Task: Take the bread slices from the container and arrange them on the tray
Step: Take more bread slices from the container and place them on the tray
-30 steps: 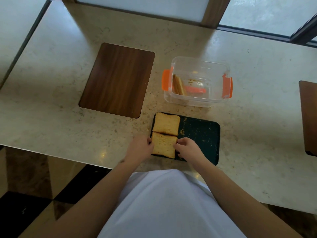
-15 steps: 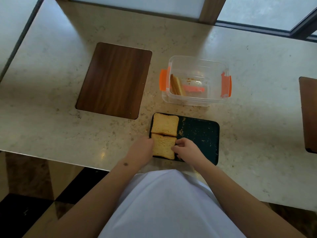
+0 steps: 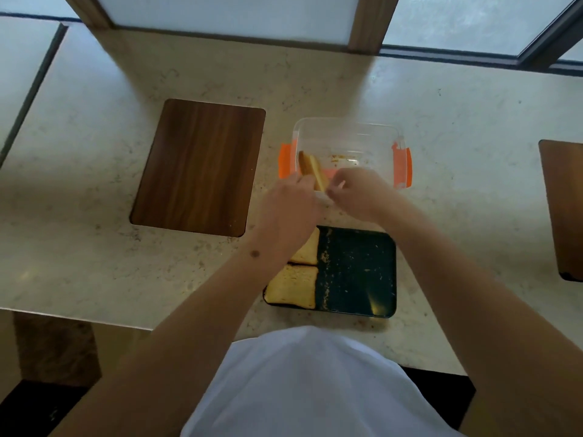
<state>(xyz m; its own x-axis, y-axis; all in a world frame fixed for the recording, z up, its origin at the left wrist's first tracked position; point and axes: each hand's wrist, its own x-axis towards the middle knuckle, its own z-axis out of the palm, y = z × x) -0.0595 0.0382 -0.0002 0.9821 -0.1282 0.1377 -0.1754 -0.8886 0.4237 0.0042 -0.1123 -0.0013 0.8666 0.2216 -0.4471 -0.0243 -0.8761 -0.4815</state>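
Both hands have been raised from the tray (image 3: 356, 272) to the near rim of the clear container (image 3: 347, 130). The left hand (image 3: 288, 206) and right hand (image 3: 356, 192) are set either side of the upright bread slices (image 3: 310, 168) at the container's left end; whether the fingers (image 3: 336, 179) are closed on them cannot be told. Two flat slices (image 3: 295, 287) are laid on the tray's left half, one partly hidden by the left forearm; the crumb-strewn right half is left bare. Open surface (image 3: 473, 200) is seen right of the container, a wooden board (image 3: 198, 165) to its left. The bread is golden-brown, with darker crusts.
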